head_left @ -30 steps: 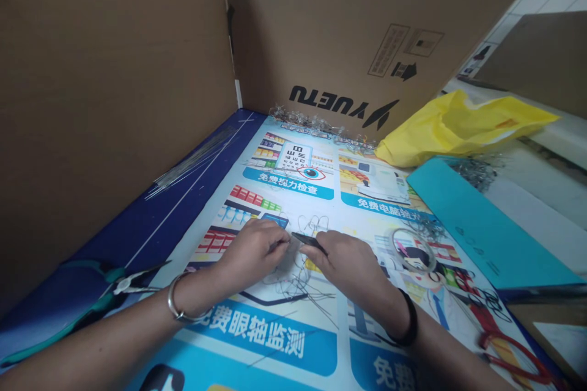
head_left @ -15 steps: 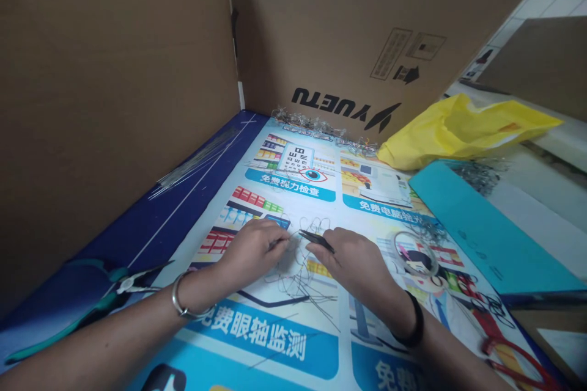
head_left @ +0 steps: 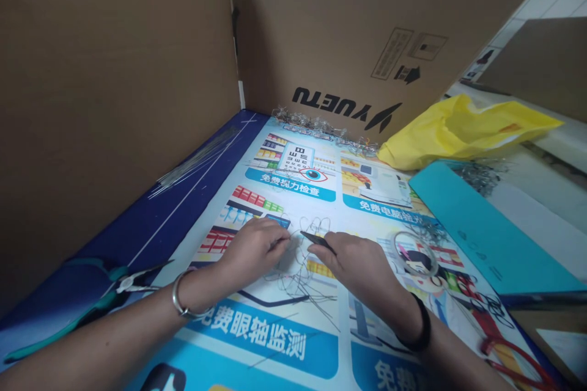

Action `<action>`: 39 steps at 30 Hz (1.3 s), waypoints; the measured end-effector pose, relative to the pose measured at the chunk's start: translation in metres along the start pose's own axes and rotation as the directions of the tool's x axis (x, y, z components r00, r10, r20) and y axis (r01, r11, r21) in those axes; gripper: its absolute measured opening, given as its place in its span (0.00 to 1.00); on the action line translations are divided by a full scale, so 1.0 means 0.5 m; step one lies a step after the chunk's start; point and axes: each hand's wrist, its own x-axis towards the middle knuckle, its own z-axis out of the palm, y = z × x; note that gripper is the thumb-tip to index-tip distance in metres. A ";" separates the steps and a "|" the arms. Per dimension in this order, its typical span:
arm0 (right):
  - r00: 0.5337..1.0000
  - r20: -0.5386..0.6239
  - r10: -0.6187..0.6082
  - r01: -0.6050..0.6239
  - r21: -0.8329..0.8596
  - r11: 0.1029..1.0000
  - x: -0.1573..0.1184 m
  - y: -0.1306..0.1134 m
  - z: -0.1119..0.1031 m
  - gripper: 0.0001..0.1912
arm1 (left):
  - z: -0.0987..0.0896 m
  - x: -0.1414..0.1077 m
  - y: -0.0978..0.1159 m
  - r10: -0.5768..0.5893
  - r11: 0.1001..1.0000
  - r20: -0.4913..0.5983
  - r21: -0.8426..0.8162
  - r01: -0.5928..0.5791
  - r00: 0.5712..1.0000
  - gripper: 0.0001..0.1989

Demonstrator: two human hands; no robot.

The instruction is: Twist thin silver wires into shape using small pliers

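Note:
My left hand [head_left: 257,250], with a silver bangle at the wrist, is closed in a pinch on a thin wire [head_left: 294,234] that runs toward the right. Across from it, my right hand [head_left: 360,263] grips black pointed tweezers [head_left: 317,239], their tip aimed left at the wire. The tips come close to the wire; contact is too fine to make out. Under and between both hands lies a loose tangle of thin wires [head_left: 298,278] on the printed poster [head_left: 220,354]. Bent wire loops [head_left: 316,224] lie just beyond the tweezers.
Green-handled pliers [head_left: 123,281] rest at left, near straight wires [head_left: 197,162]. Red-handled scissors [head_left: 518,357] and a clear ring [head_left: 415,253] lie at right. A yellow bag [head_left: 458,134] and a turquoise folder [head_left: 486,232] are farther right. Cardboard walls [head_left: 321,24] stand behind and left.
The tweezers' tips look closer together, and my right hand has shifted slightly down and right. My left finger and thumb have drawn together a little. Objects around have not moved.

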 end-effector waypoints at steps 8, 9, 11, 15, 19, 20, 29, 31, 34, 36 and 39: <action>0.996 0.082 -0.035 0.021 0.160 0.987 -0.001 -0.002 -0.009 0.25 | 0.004 -0.004 -0.006 0.036 0.999 -0.030 -0.004 -0.036 0.999 0.08; 0.994 0.098 -0.043 0.025 0.179 0.983 0.000 -0.001 -0.009 0.26 | 0.004 -0.004 -0.005 0.034 0.999 -0.032 -0.011 -0.035 0.999 0.08; 0.989 0.130 -0.070 0.040 0.221 0.974 0.003 0.001 -0.007 0.26 | 0.004 -0.004 -0.005 0.034 0.999 -0.039 -0.029 -0.035 0.999 0.08; 0.981 0.137 -0.140 0.096 0.284 0.954 0.005 0.007 -0.003 0.28 | 0.000 -0.002 -0.002 0.017 0.996 -0.049 -0.089 -0.022 0.999 0.08; 0.974 0.124 -0.192 0.147 0.302 0.942 0.006 0.021 -0.004 0.25 | -0.006 0.001 0.002 -0.023 0.985 -0.037 -0.170 0.017 0.999 0.08; 0.971 0.124 -0.204 0.158 0.304 0.939 0.007 0.026 -0.006 0.24 | -0.007 0.001 0.003 -0.035 0.980 -0.034 -0.195 0.028 0.999 0.08; 0.994 0.002 -0.111 0.109 0.118 0.987 0.008 0.040 -0.010 0.23 | -0.008 -0.002 0.011 -0.084 0.959 -0.015 -0.273 0.077 0.996 0.08; 0.992 -0.055 -0.111 0.113 0.036 0.993 0.004 0.029 -0.007 0.24 | -0.007 -0.003 0.013 -0.071 0.964 -0.017 -0.258 0.064 0.997 0.07; 0.985 -0.103 -0.139 0.134 -0.050 0.990 0.000 0.013 -0.004 0.23 | -0.005 -0.003 0.015 -0.064 0.968 -0.022 -0.244 0.057 0.998 0.07; 0.982 -0.107 -0.153 0.145 -0.075 0.987 -0.002 0.007 -0.002 0.22 | -0.004 -0.004 0.016 -0.060 0.970 -0.026 -0.239 0.052 0.998 0.07; 0.982 -0.098 -0.162 0.155 -0.079 0.985 -0.003 0.004 0.002 0.21 | -0.002 -0.005 0.017 -0.050 0.973 -0.012 -0.227 0.046 0.999 0.08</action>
